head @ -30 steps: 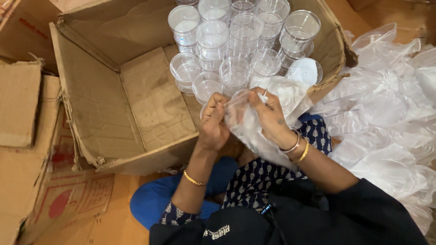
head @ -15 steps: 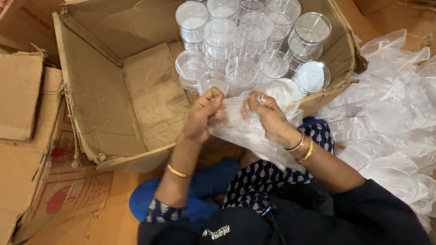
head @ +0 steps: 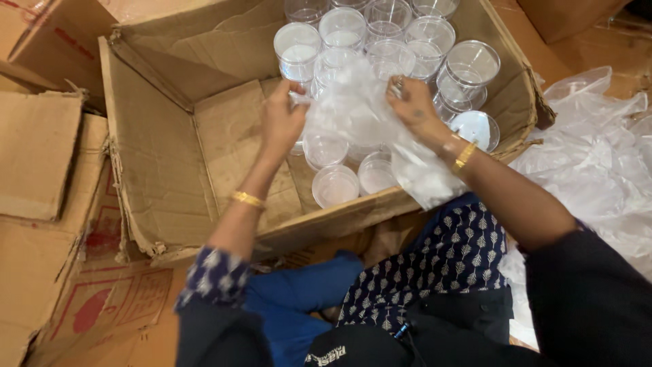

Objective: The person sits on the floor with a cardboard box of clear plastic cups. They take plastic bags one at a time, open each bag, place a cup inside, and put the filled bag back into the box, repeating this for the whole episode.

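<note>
Both hands had risen from the box's near edge to a spot over the jars since half a second before, carrying the clear plastic bag (head: 353,109) with them. The left hand (head: 282,119) pinched the bag's left edge between thumb and fingers; the right hand (head: 411,102) was closed on its upper right edge. The bag hung stretched between them above the open cardboard box (head: 163,149), where clear plastic jars (head: 339,41) stood packed in its far right part. Crumpled plastic bags (head: 598,170) lay heaped on the floor to the right, and flattened cardboard (head: 34,156) lay to the left.
</note>
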A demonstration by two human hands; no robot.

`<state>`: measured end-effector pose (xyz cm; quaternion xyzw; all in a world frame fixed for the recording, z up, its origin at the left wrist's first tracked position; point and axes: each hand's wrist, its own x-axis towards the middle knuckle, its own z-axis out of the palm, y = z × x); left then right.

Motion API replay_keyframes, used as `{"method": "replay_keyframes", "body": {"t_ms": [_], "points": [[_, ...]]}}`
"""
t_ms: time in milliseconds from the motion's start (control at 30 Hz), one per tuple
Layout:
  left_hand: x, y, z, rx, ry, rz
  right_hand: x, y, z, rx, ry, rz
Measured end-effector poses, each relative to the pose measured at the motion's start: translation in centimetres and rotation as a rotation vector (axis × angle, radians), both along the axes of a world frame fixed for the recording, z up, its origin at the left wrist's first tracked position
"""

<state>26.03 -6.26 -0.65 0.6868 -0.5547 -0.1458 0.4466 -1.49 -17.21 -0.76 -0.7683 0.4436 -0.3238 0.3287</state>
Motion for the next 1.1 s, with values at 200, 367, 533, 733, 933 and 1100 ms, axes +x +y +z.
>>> {"method": "replay_keyframes", "body": {"t_ms": [200,367,533,733,933,1100], "points": [[-1.7,-8.5,-4.3,0.063,-0.068,0.159,3.3,-3.2,-4.5,-0.32,0.231,0.183],[-2.2,-8.5,-4.0,0.176,0.137,0.108,3.8,-3.9,-6.1,-0.508,0.073,0.309],[-2.1,-5.7,1.4,0.176,0.755,-0.019,3.8,-1.2,-3.7,-0.266,-0.254,0.262],[-2.7,3.4,4.9,0.188,1.187,-0.708,-1.0,5.5,5.2,-0.317,-0.155,0.072],[-11.4,10.7,6.0,0.478,0.312,-1.362,-2.9,13.5,7.3,-0.239,-0.035,0.329],[-14.1,13.7,7.1,-0.024,0.035,-1.248,-13.6,16.8,7.6,-0.334,0.095,0.221]]}}
